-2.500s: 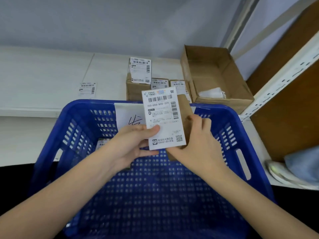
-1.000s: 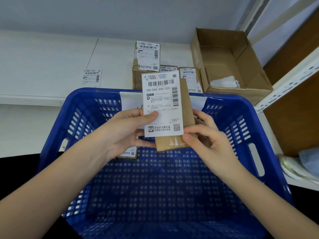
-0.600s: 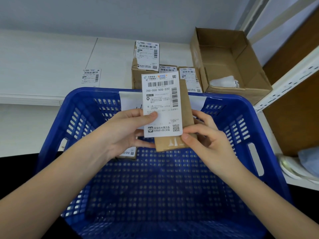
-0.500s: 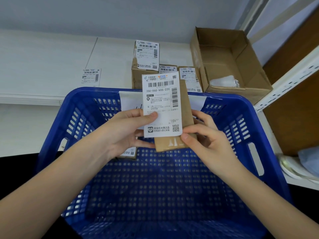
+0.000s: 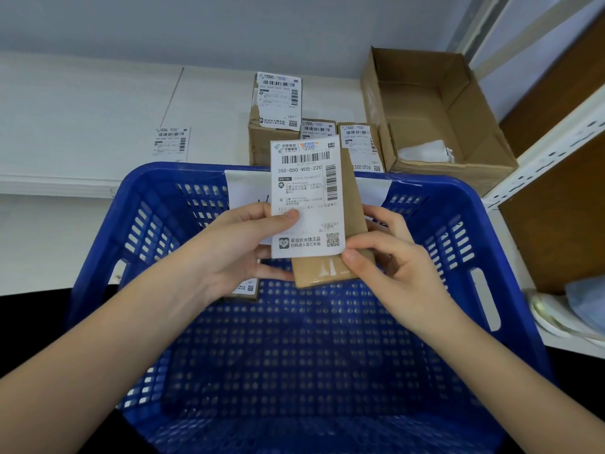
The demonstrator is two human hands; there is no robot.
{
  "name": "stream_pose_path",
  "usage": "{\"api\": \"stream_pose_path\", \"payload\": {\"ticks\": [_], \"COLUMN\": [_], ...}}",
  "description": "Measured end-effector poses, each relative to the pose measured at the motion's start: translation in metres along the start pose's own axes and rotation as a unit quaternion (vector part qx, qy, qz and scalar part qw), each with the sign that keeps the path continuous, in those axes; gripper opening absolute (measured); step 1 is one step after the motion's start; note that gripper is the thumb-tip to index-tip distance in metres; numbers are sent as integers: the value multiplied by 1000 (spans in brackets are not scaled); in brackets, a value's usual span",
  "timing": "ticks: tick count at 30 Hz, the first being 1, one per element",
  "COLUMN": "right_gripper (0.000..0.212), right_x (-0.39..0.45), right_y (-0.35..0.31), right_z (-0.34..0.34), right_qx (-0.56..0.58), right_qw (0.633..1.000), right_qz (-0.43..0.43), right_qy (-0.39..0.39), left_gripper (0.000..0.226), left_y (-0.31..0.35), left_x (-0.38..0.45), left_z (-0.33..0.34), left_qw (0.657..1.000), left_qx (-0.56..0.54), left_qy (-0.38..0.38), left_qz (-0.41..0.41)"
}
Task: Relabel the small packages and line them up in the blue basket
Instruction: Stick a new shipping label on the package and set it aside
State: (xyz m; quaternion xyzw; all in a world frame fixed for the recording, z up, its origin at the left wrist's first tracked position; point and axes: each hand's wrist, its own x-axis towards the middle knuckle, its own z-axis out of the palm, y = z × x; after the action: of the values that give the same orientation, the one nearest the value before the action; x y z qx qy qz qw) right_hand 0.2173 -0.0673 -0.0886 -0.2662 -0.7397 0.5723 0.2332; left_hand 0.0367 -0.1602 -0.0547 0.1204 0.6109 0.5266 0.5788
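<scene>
Above the blue basket (image 5: 137, 204) I hold a small brown package (image 5: 330, 271) upright. A white shipping label (image 5: 307, 198) lies against its front, offset to the left and standing above the box's top. My left hand (image 5: 235, 247) pinches the label's left edge with the thumb on its face. My right hand (image 5: 389, 260) grips the package from the right, thumb at the label's lower right corner. Another labelled package (image 5: 244, 290) lies on the basket floor, mostly hidden under my left hand.
On the white shelf behind the basket stand three labelled packages (image 5: 278, 103), (image 5: 317, 129), (image 5: 360, 145), and a loose label (image 5: 172, 144) lies to the left. An open cardboard box (image 5: 425, 103) sits at the right beside a white metal rack upright (image 5: 550, 139). A paper sheet (image 5: 248, 188) hangs on the basket's far wall.
Over the first stretch the package and label rose slightly and my right hand shifted its grip to the label's lower corner. In the last second almost nothing moved.
</scene>
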Motion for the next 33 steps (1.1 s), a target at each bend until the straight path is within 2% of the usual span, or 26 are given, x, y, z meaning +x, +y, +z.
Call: {"api": "stream_pose_path", "payload": {"ticks": [9, 13, 26, 33], "right_gripper": [7, 16, 10, 20], "right_x": [-1, -1, -1, -2], "right_y": [-3, -10, -6, -5], "right_z": [1, -2, -6, -7], "right_qx": [-9, -8, 6, -5], "right_qw": [1000, 1000, 1000, 1000], "right_qz": [15, 24, 8, 1], "right_qy": [15, 7, -6, -8], "left_gripper": [30, 26, 29, 31], "left_y": [-6, -6, -7, -8], "left_x": [0, 0, 0, -1], "left_z": [5, 5, 6, 6], "left_qw": [999, 999, 999, 999], "left_qx": [26, 22, 20, 17], "left_qy": [5, 0, -5, -12], "left_qz": [17, 34, 42, 44]}}
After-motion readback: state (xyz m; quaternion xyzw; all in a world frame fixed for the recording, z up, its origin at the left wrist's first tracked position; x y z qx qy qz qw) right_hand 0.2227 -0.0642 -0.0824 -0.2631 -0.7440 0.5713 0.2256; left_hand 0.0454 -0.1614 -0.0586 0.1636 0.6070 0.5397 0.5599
